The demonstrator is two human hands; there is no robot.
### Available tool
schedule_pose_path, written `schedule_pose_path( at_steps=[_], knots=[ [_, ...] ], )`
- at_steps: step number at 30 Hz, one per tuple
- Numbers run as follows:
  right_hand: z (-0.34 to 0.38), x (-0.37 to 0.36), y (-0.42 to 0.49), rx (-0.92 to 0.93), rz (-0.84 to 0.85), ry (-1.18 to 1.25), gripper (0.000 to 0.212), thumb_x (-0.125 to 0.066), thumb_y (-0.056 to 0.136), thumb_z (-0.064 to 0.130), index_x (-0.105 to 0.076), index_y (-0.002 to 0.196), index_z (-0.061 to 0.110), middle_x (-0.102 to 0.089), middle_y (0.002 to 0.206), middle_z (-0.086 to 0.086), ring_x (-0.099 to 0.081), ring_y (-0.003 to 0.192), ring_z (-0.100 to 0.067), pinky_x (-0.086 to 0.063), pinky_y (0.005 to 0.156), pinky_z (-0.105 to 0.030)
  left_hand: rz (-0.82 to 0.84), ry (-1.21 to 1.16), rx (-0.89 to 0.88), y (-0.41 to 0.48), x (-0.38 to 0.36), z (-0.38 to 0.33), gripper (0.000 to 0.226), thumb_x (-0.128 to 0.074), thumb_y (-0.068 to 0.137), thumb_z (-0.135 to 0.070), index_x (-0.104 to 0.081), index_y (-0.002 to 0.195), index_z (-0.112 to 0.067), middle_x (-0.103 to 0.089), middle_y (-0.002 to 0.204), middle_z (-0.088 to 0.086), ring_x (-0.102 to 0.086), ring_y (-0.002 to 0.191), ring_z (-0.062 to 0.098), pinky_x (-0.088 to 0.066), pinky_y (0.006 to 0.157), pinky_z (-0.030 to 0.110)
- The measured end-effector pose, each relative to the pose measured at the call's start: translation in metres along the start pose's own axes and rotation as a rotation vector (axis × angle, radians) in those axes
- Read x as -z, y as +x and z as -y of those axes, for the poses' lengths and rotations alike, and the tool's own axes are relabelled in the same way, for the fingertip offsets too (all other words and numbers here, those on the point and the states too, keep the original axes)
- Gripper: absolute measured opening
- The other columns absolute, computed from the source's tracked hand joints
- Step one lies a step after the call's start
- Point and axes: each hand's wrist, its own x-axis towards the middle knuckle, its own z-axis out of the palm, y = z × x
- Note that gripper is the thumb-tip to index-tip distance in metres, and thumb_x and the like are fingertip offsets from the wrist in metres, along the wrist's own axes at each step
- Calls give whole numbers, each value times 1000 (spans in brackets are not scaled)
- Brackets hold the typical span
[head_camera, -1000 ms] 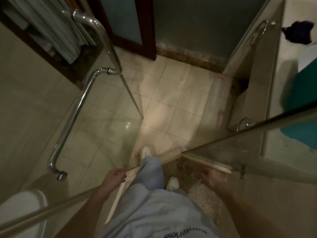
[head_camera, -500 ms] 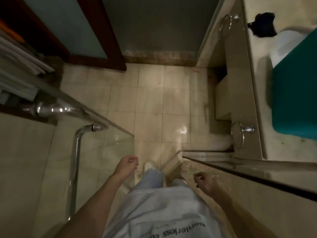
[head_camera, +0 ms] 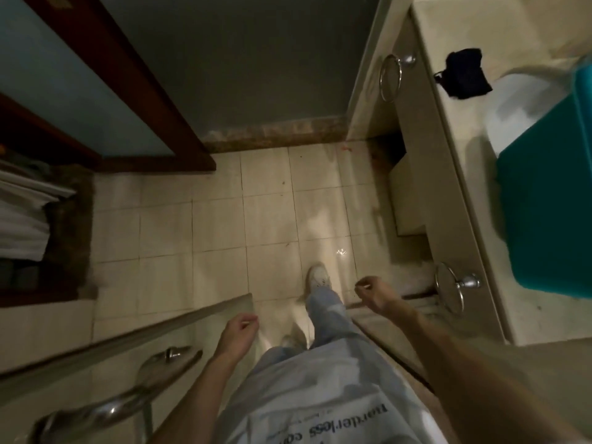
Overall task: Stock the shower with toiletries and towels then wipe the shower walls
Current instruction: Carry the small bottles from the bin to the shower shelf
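Left hand (head_camera: 238, 331) and right hand (head_camera: 373, 293) both hang loosely curled, nothing in either. Person stands at the shower opening, one white shoe (head_camera: 317, 277) forward on the floor tiles (head_camera: 217, 225), open glass shower door (head_camera: 179, 334) with its chrome handle (head_camera: 105, 408) just beside the left hand. Step in hand looks like going to fetch stock. Task's things: folded white towels (head_camera: 22, 216) stacked at far left, well apart from both hands; teal bin (head_camera: 551, 203) on the desk (head_camera: 474, 33) at right, likely holding toiletries, but contents not visible. Black item (head_camera: 463, 73) also on the desk, can't tell what it is. To do it well: clear the door edge with the left arm, watch footing since the tiles look glossy and maybe wet, and go for the nearer bin with the right hand first. Grip it by the rim with both hands if heavy. Mind the towel ring (head_camera: 451, 291) sticking out by the right wrist.
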Motion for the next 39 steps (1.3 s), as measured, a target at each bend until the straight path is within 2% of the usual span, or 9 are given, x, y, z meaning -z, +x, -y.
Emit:
schedule_pose_path(
  at_steps=[5, 10, 16, 21, 24, 29, 32, 34, 39],
  knots=[
    [26, 64, 76, 18, 7, 5, 28, -56, 99, 27, -64, 121, 11, -68, 118, -13, -66, 104, -28, -55, 95, -44, -45, -153, 56, 55, 0, -77, 17, -57, 100, -18, -66, 113, -12, -69, 112, 10, -67, 95, 22, -46, 68, 21],
    [46, 143, 132, 54, -36, -22, 28, -55, 101, 24, -65, 121, 7, -70, 114, -12, -68, 98, -25, -54, 81, -32, -41, -183, 84, 108, 0, -176, 19, -57, 100, -21, -67, 111, -10, -71, 102, 10, -68, 93, 24, -52, 82, 32],
    [40, 207, 155, -44, -199, 177, 27, -59, 98, 25, -68, 116, 7, -72, 106, -13, -69, 99, -32, -54, 89, -40, 26, -15, -151, 154, 11, -326, 16, -56, 99, -23, -67, 108, -16, -72, 106, 9, -70, 91, 19, -50, 75, 27],
    [20, 202, 137, -166, -225, 256, 25, -56, 100, 29, -66, 117, 14, -68, 103, -3, -67, 92, -20, -47, 75, -26, 114, 179, -288, 191, -3, -438, 14, -54, 99, -19, -66, 106, -17, -71, 105, 9, -68, 89, 18, -48, 71, 24],
    [18, 188, 120, -255, -266, 389, 23, -54, 102, 28, -61, 120, 15, -64, 112, -5, -65, 97, -18, -50, 79, -25, 219, 296, -416, 203, -22, -498, 17, -54, 98, -22, -65, 112, -19, -71, 106, 4, -68, 96, 15, -48, 74, 24],
    [31, 196, 97, -302, -566, 598, 26, -55, 101, 30, -64, 123, 19, -68, 106, 1, -67, 92, -14, -56, 90, -39, 476, 547, -666, 188, -78, -577, 13, -58, 98, -22, -66, 108, -24, -69, 103, -1, -67, 101, 18, -49, 77, 22],
    [55, 218, 69, -258, -888, 751, 10, -62, 97, 33, -65, 103, 39, -73, 99, 3, -72, 91, -17, -56, 91, -49, 679, 718, -866, 160, -121, -617, 15, -65, 89, -29, -69, 104, -26, -72, 102, 1, -69, 100, 19, -52, 84, 23],
    [77, 238, 44, -223, -1075, 831, 15, -61, 93, 48, -67, 104, 39, -75, 98, 7, -72, 91, -14, -57, 90, -46, 800, 823, -1023, 130, -150, -641, 20, -64, 95, -28, -67, 114, -25, -71, 107, -6, -66, 100, 6, -49, 85, 14],
    [111, 281, -30, -251, -1467, 720, 19, -60, 98, 20, -73, 111, 25, -73, 98, 14, -68, 89, -8, -56, 81, -30, 1029, 911, -1355, 40, -213, -675, 25, -58, 99, -33, -60, 125, -33, -67, 112, -18, -60, 105, -7, -49, 91, 14]
  ],
)
